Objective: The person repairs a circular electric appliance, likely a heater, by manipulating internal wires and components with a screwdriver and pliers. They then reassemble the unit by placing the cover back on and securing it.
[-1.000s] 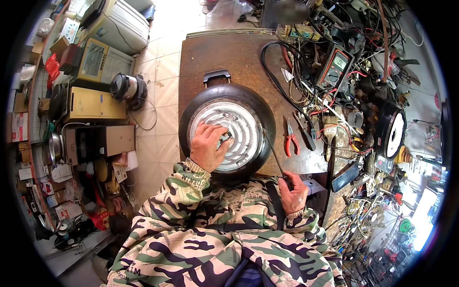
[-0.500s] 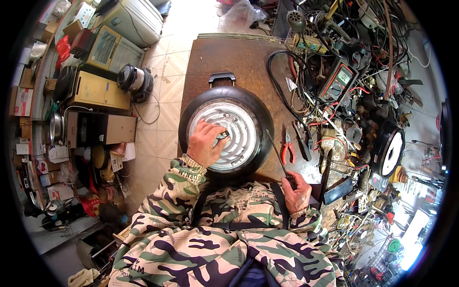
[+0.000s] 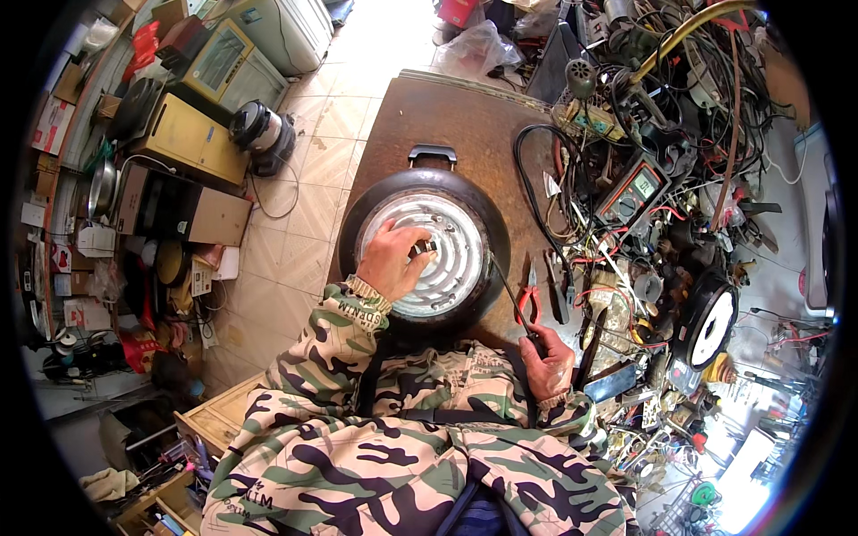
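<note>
A round black pan-like appliance [image 3: 357,207] with a side handle [image 3: 433,154] lies on the brown table before me. Its silvery ringed plate [image 3: 458,284] faces up, with small posts near its middle. Above that plate my left hand [image 3: 391,261] pinches a small dark metallic part [image 3: 424,247] between thumb and fingers; its exact kind is unclear. My right hand [image 3: 547,362], to the right of the appliance, is closed round the handle of a long thin screwdriver [image 3: 511,293]. The shaft points up and left, its tip near the appliance's right rim.
Red-handled pliers [image 3: 529,299] and a dark-handled tool [image 3: 558,290] lie right of the appliance on the table [image 3: 465,116]. Beyond them spread a multimeter [image 3: 633,190], tangled cables [image 3: 666,116] and loose parts. A small cooker [image 3: 259,129] stands on the tiled floor at left.
The whole view has shifted and tilted slightly. My left fingers have turned a little, so the small part shows more. The screwdriver stays in my right hand, about as before.
</note>
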Available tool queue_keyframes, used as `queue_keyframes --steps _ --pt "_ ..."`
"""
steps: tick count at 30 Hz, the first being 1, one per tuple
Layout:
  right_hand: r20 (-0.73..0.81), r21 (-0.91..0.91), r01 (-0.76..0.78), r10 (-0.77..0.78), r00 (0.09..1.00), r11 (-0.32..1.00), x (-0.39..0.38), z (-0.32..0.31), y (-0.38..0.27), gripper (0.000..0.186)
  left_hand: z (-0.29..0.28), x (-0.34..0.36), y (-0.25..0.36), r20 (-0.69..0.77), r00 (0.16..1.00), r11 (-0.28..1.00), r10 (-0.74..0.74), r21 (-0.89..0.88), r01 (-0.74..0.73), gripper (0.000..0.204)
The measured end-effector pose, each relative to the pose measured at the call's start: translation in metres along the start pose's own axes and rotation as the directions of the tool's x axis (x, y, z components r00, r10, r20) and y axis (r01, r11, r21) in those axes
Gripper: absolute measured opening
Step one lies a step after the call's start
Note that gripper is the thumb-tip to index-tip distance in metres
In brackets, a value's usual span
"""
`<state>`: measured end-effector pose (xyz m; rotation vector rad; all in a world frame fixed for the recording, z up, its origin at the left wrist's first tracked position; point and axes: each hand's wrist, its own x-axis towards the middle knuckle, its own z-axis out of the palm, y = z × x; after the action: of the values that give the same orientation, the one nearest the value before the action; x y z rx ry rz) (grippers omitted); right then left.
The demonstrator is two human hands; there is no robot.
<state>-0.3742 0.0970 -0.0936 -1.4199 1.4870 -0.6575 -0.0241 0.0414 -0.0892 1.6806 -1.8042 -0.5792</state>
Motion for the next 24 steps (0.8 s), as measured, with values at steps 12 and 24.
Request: queue_keyframes --steps 12,24 --pt "-0.049 -0.027 0.009 -0.010 0.999 1.000 -0.007 0.000 0.000 0.031 -0.030 -0.013 0.012 -0.228 0.969 0.993 -0.097 -0.088 0.079 0.038" --pt "-0.107 -0.091 0.017 -0.027 0.994 0.996 0.055 0.015 0.064 0.027 -0.011 -0.070 -0.040 -0.361 0.890 0.947 -0.277 0.053 0.316 0.039"
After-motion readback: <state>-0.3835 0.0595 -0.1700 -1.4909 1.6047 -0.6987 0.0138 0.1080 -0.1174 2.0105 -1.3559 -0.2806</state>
